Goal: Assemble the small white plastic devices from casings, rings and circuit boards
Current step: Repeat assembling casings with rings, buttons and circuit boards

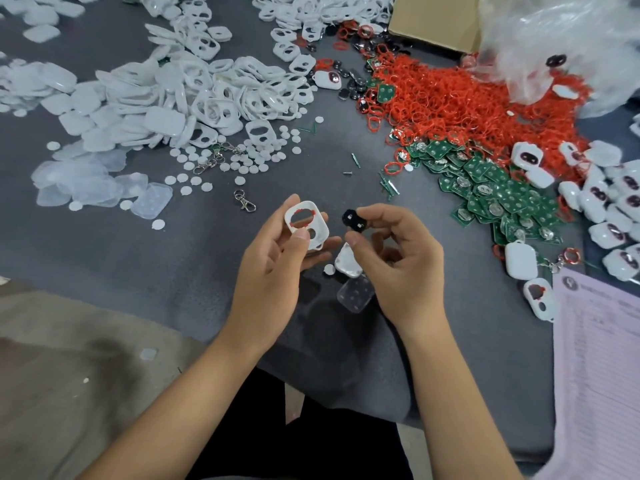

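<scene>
My left hand (277, 261) holds a white casing (306, 223) with two openings, and a red ring sits seated around its larger opening. My right hand (394, 258) pinches a small black button pad (353, 220) between thumb and fingers, just right of the casing and apart from it. Under my hands on the grey mat lie a white casing half (348, 263) and a clear plastic cover (356, 294). Red rings (450, 98) are heaped at the back right, with green circuit boards (491, 188) spread in front of them.
White casings (194, 91) and small white discs (252, 157) cover the left and back. Clear covers (93, 181) lie at left, and metal clasps (244, 200) near the middle. Finished devices (609, 209) pile at right, beside a pink paper sheet (599, 358). A cardboard box (436, 22) and plastic bag (554, 39) stand behind.
</scene>
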Tool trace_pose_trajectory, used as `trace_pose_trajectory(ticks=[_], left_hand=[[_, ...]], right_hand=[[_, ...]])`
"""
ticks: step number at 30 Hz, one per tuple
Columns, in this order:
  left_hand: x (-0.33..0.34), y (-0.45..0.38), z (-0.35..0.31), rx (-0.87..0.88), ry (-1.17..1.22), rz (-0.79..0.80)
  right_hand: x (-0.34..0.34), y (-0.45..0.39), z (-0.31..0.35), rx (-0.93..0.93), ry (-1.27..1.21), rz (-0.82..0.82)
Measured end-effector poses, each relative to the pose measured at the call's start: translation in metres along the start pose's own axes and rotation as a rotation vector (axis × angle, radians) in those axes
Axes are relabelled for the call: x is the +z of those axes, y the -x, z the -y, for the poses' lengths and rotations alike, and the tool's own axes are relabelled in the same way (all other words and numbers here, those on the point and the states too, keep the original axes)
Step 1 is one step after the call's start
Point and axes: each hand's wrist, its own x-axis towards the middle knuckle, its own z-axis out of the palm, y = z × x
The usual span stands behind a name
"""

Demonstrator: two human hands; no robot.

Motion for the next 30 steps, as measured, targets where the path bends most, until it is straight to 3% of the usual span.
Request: trace_pose_trajectory(ticks=[9, 14, 19, 23, 30], left_hand=[[-0.0026, 0.0016, -0.0005, -0.019, -0.122, 0.029], [-0.001, 0.0008, 0.0019, -0.017, -0.231, 0.008], [0.0012, 0.0014, -0.0002, -0.05, -0.204, 0.019], [-0.0003, 0.0007, -0.0011, -0.052, -0.275, 0.022], [-0.002, 0.0005, 0.0007, -0.012, -0.37, 0.039]], right_hand=[[-0.0002, -0.0005, 0.0019, 0.006, -0.019, 0.006], [0.002, -0.0014, 0.0009, 0.091, -0.23, -0.054], [0.0007, -0.0025, -0.0025, 0.043, -0.154, -0.099], [0.0, -0.0018, -0.0025, -0.031, -0.092, 0.0], [0.0057, 0.0022, 0.0006, 0.107, -0.089, 0.022]])
